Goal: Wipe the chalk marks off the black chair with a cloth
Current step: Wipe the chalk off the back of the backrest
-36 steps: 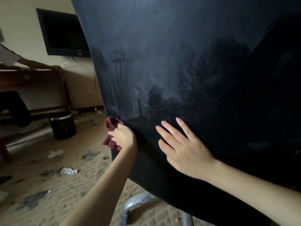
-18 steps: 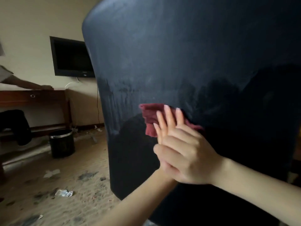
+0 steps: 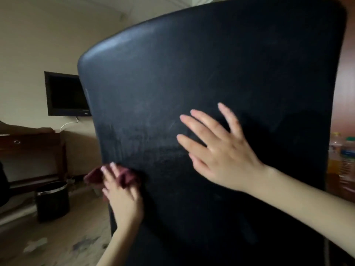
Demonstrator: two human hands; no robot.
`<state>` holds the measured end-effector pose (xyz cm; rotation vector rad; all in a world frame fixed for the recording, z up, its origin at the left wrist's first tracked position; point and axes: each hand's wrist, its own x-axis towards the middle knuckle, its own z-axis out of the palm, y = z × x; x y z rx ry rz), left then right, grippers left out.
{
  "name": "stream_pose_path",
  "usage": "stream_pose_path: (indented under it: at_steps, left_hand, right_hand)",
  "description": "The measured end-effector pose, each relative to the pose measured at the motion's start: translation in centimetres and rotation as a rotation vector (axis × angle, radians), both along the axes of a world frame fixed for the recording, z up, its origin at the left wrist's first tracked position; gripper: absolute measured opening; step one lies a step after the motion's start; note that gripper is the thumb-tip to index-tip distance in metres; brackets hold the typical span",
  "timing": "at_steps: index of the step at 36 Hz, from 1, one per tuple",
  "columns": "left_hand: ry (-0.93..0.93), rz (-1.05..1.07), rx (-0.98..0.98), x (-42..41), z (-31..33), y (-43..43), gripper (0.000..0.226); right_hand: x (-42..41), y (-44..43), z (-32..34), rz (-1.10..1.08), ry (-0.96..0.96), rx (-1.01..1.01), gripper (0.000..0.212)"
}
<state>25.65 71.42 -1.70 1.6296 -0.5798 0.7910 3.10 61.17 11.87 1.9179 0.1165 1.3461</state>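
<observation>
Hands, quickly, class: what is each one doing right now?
Left hand: presses the red cloth on the chair.
Right hand: open, flat on the chair.

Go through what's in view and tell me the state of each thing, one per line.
black chair: back upright, faint chalk haze remaining mid-left
cloth: bunched, pressed against the chair's left edge
left hand: on the cloth, blurred
right hand: fingers spread flat on the chair
TV: off
bin: upright
</observation>
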Motion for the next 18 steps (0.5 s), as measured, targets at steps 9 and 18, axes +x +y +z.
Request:
stream_pose_path:
  at_steps: [9, 18]
  left_hand:
    - [0.381, -0.059, -0.299, -2.0, 6.8, -2.2, 0.072]
    - [-0.235, 0.017, -0.047, -9.4, 14.3, -5.4, 0.071]
  right_hand:
    - [0.0, -3.7, 1.8, -0.115, -0.094, -0.047, 0.042]
    - [-0.6, -2.7, 2.3, 0.303, -0.112, -0.004, 0.032]
